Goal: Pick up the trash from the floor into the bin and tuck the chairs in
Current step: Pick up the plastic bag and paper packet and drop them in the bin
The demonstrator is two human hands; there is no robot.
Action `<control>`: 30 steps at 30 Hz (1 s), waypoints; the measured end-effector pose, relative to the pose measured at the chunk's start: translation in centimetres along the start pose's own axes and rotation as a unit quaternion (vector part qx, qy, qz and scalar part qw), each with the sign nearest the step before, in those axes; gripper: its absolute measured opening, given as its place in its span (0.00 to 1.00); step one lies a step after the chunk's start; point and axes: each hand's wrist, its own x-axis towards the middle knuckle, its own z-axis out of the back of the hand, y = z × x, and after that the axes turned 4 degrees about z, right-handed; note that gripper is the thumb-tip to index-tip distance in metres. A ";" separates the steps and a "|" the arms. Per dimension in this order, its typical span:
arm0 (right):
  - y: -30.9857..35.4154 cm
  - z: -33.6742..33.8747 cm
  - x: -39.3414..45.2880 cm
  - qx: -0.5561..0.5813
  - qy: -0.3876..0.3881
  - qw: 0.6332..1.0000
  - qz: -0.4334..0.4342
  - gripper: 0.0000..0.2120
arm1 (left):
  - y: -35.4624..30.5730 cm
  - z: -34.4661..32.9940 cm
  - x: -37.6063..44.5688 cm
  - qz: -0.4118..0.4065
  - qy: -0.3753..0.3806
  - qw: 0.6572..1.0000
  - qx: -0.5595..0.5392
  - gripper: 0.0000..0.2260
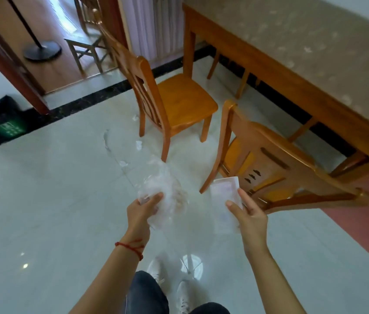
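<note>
Bin (4,120) stands far left of your fingers. Your left hand (141,210) grasps a clear plastic bag (163,191). Paper scraps (138,145) lie beyond it. Your right hand (250,217) pinches a white tray (225,196); both chairs (174,103) stand untucked beyond.

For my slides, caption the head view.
Left hand grips clear crumpled plastic bag, right hand holds white rectangular packet; two wooden chairs untucked.

Both bare forearms reach forward. The left hand (143,206) grips a crumpled clear plastic bag (163,191). Right of that bag, the right hand (248,214) pinches a white packet (225,200).
</note>
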 end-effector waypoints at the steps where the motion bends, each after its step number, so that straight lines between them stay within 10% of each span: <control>1: 0.3 0.0 -0.2 -0.003 0.009 1.000 0.004 0.24 | -0.2 0.5 -0.6 -0.005 -0.006 1.000 -0.011 0.14; 30: -0.6 -29.6 -16.6 -0.077 0.366 0.926 0.050 0.29 | 0.2 35.3 -5.5 -0.049 -0.261 0.937 -0.227 0.10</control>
